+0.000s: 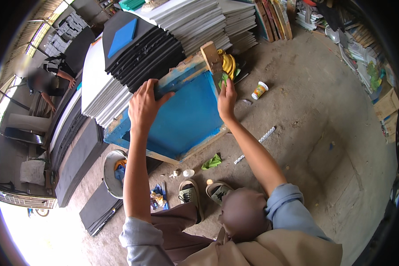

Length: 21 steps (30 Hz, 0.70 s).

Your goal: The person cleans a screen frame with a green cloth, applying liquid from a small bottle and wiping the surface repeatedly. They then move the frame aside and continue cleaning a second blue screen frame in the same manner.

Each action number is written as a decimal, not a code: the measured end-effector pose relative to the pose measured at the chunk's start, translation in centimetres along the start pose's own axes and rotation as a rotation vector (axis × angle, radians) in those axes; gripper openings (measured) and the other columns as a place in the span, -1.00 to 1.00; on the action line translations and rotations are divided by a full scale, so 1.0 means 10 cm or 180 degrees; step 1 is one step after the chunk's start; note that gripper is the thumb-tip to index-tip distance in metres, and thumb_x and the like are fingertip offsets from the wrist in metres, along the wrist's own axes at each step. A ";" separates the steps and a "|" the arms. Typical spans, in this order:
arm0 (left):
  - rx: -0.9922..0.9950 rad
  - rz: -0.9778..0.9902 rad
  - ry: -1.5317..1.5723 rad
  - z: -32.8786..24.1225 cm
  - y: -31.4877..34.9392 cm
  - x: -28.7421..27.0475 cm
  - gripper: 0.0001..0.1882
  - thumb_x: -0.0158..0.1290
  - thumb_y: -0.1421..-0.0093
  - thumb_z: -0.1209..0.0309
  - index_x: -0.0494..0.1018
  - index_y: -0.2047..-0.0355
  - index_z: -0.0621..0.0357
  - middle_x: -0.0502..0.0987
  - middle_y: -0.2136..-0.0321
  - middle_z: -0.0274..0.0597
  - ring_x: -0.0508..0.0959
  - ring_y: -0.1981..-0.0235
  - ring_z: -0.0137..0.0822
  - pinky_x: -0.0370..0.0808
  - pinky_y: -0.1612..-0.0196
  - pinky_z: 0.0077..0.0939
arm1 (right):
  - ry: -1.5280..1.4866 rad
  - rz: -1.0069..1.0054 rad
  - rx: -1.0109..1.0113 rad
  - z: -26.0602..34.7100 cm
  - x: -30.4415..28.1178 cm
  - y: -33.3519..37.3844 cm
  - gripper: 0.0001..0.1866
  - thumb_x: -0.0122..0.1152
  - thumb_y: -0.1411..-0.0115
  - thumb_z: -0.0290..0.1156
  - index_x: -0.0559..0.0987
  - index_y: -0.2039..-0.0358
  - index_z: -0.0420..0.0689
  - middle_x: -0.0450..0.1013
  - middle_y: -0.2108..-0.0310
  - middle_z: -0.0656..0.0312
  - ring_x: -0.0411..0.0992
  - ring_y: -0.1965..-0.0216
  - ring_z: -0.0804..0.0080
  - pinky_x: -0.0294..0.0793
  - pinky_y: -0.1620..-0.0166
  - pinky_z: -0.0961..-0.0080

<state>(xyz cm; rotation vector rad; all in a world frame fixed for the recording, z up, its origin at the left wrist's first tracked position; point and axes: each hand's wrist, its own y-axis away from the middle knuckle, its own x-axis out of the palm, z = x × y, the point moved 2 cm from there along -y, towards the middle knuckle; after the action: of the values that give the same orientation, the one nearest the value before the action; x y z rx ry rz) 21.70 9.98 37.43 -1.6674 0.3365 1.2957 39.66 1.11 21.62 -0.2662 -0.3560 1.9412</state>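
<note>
A shallow wooden frame [162,158] with a blue sheet [184,117] stretched inside it is tilted up in front of me, beside the stacked sheets. My left hand [144,104] is closed over its upper left edge, with the thumb apart on the inner side. At the right edge of the frame my right hand [227,103] is closed, fingers pointing up along the wood. Green cloth [224,80] shows at these fingertips; whether it is pinched there I cannot tell. A short wooden block [212,56] sticks up at the frame's far corner, beside a yellow cloth [228,65].
Stacks of black sheets [150,55] and white sheets [190,22] rise behind the frame. A bucket [113,175] stands left of my legs. On the floor lie a paper cup [260,90], a silvery strip [255,145] and a green rag [212,162]. Another person [53,82] works at the far left.
</note>
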 end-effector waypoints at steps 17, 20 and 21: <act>-0.0473 0.0070 -0.0285 0.26 -0.35 0.36 -0.40 0.14 0.10 -0.20 0.51 0.29 0.05 0.58 0.49 -0.26 0.60 0.49 -0.31 0.55 0.41 -0.44 | 0.1071 -0.0092 -0.1664 -0.21 0.63 -0.09 -0.34 -0.24 -0.14 -0.70 -0.08 -0.27 -0.21 -0.21 -0.29 -0.12 -0.17 -0.29 -0.10 -0.09 -0.27 0.04; -0.0315 -0.0161 -0.0345 0.32 -0.36 0.37 -0.39 0.13 0.11 -0.22 0.52 0.30 0.05 0.58 0.53 -0.27 0.60 0.53 -0.31 0.55 0.45 -0.45 | 0.1601 0.0167 -0.1748 -0.91 0.45 0.30 -0.38 -0.22 -0.18 -0.61 -0.09 -0.26 -0.27 -0.21 -0.27 -0.19 -0.10 -0.26 -0.18 -0.04 -0.25 0.01; -0.0285 -0.0201 -0.0326 0.31 -0.37 0.41 -0.39 0.12 0.11 -0.22 0.52 0.30 0.05 0.58 0.53 -0.27 0.60 0.53 -0.31 0.55 0.46 -0.45 | 0.1796 0.0229 -0.1543 -1.18 0.31 0.47 -0.35 -0.19 -0.19 -0.61 -0.13 -0.26 -0.28 -0.22 -0.27 -0.19 -0.11 -0.26 -0.19 -0.02 -0.25 0.00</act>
<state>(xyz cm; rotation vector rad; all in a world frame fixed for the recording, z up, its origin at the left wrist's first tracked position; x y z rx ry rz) 24.11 15.61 35.94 -1.6656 0.1655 1.3602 38.52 3.76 8.91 -1.1256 -0.4356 1.7331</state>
